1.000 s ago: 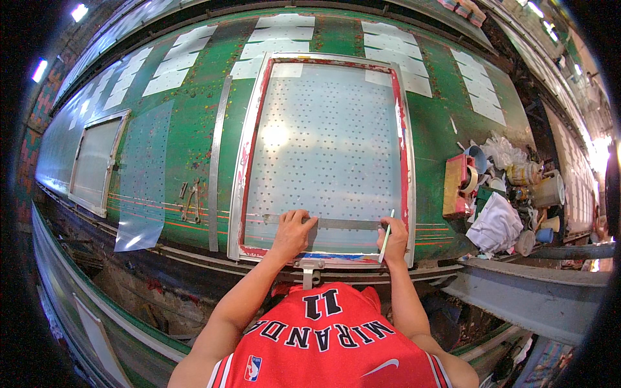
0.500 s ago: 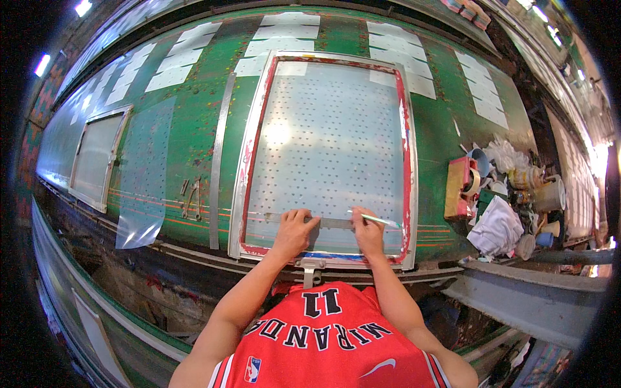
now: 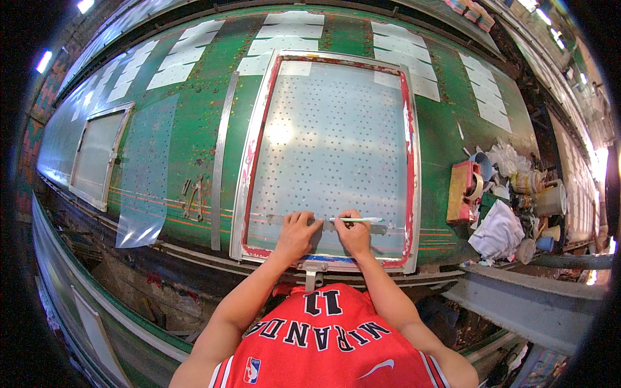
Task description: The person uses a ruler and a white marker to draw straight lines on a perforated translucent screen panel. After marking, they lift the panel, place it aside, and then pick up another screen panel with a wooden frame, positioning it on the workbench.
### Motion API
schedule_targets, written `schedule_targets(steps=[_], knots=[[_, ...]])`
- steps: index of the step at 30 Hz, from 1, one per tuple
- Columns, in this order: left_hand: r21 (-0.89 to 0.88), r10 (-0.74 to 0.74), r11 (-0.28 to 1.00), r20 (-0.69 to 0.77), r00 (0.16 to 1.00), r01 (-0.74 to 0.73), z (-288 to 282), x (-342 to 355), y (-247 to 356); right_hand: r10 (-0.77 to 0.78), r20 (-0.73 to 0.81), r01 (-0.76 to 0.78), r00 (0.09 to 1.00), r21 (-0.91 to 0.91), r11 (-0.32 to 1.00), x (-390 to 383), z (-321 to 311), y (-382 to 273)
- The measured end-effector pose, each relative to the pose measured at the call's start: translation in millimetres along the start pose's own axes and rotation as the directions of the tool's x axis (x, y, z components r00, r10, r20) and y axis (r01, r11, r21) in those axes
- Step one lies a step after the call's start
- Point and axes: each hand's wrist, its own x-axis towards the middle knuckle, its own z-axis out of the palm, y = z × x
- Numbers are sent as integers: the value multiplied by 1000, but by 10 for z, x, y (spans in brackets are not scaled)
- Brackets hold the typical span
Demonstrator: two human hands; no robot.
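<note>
My left hand [image 3: 297, 233] rests fingertips-down, fingers apart, on a flat metal ruler [image 3: 375, 229] lying across the lower part of a large screen frame [image 3: 330, 129]. My right hand [image 3: 352, 236] grips a white-and-green pen [image 3: 365, 220] over the ruler, just right of my left hand. The frame has a pale translucent mesh covered in small dark heart shapes and a red-smeared border. A metal clamp [image 3: 315, 275] sits at its near edge, in front of my torso.
The green table [image 3: 433, 168] bears white sheets [image 3: 288, 29], a long metal strip [image 3: 223, 161], wrenches [image 3: 197, 197], a smaller frame [image 3: 97, 155] and a plastic sheet [image 3: 142, 168]. At right are a red box [image 3: 460, 194], containers and cloth [image 3: 498, 229]. A steel beam [image 3: 517, 304] crosses lower right.
My right hand has moved left along the ruler, closer to my left hand, and the pen has tipped from upright to nearly horizontal in view. My left hand stays on the ruler.
</note>
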Motion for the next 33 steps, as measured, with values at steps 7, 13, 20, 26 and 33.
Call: schedule_targets(steps=[7, 13, 20, 26, 33], knots=[[10, 10, 1000, -13, 1000, -10, 28, -2, -12, 15, -8, -15, 1000, 38, 999, -54, 31, 70], [4, 8, 1000, -1, 1000, -8, 33, 3, -14, 15, -5, -15, 1000, 18, 1000, -58, 42, 81], [12, 14, 1000, -7, 1000, -14, 46, -2, -26, 22, 7, -22, 1000, 25, 999, -56, 47, 76], [9, 11, 1000, -13, 1000, -11, 37, 0, -14, 43, 14, -43, 999, -7, 999, -55, 37, 53], [-3, 8, 1000, -18, 1000, -8, 22, 7, -1, 11, 25, -11, 1000, -15, 1000, -46, 46, 69]])
